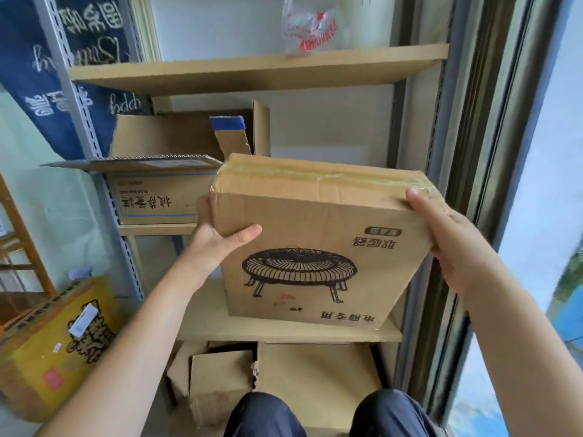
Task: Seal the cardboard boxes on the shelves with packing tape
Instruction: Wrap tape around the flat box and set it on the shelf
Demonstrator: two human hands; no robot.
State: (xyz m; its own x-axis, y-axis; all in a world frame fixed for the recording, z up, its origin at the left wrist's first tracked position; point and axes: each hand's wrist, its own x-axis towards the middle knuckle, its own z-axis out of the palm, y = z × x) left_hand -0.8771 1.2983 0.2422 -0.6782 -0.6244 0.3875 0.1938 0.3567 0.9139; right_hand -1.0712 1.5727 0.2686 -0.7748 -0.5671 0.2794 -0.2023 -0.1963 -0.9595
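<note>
Matt brown corrugated cardboard is seen in the printed box [315, 247], sealed with glossy clear tape [318, 175]; shelf boards [252, 69] are matt tan, uprights [91, 146] painted perforated metal, the bag [310, 29] crinkled clear plastic.

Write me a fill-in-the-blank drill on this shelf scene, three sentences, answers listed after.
1. Both hands, left and right, hold the box printed with a round ____.
2. Clear ____ runs along the top seam of that box.
3. The open box on the shelf unit, to the left, has ____ tape on one flap.

Missing words: heater; tape; blue
</note>
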